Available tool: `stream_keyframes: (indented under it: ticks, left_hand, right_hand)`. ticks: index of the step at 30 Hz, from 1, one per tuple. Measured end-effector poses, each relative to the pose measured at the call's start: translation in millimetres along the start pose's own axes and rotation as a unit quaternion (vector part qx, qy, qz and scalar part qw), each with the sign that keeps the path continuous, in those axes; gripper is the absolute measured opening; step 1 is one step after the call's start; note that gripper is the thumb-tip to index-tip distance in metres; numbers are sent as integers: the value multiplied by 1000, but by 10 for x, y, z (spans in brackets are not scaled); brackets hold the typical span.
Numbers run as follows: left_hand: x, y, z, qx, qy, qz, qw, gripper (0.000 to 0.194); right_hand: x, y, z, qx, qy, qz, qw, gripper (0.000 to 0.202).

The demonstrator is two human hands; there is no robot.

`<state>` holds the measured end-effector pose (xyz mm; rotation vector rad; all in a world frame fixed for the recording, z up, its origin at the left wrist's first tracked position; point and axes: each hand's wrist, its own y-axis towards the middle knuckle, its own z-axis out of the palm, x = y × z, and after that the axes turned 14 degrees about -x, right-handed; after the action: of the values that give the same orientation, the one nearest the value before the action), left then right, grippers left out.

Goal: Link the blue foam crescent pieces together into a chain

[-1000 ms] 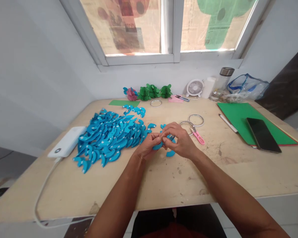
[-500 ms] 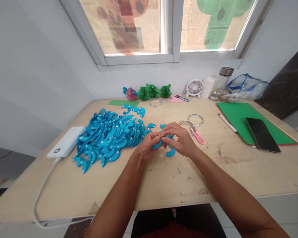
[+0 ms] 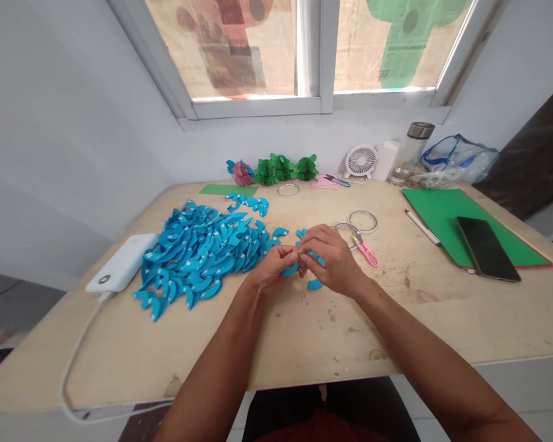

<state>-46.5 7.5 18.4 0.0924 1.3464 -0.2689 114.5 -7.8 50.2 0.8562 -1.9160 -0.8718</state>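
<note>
My left hand (image 3: 273, 267) is closed on a curved blue paper piece (image 3: 290, 270), which shows just below its fingertips. Thumb and fingers of my right hand (image 3: 332, 256) are pinched together against the left fingertips, at the upper edge of that piece. Whatever sits between the right fingertips is too small to make out. More blue cutouts (image 3: 314, 284) lie on the table under and behind my right hand, partly covered by it. Left of my hands spreads a big heap of blue paper cutouts (image 3: 207, 248), many with small white patches.
Pink-handled snips (image 3: 367, 252) and tape rolls (image 3: 363, 221) lie right of my hands. A white power bank (image 3: 122, 264) with a cable is at left. Farther right are a pen (image 3: 422, 227), green sheets (image 3: 435, 212) and a phone (image 3: 487, 248). Paper ornaments (image 3: 282, 167) and a fan (image 3: 361, 162) line the wall.
My right fingers have curled in more tightly at the left fingertips. The left hand keeps its hold on the blue paper piece, and the view has shifted slightly.
</note>
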Motion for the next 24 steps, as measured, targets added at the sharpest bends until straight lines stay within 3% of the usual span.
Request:
stream_keyframes:
  ticks: [8,17,24]
  left_hand:
    - [15,-17,-17,-1,-23,-22,999,30]
    - [111,-9,-63,45,-80,-62,994,22]
    - [143,-18,-45,73,-105,-57,990,23]
  right_hand:
    - [-15,-2,29,-8,21,21,1000,13]
    - [5,-1,28,4,34,21,999,15]
    - [76,37,14,1,69,43,997,15]
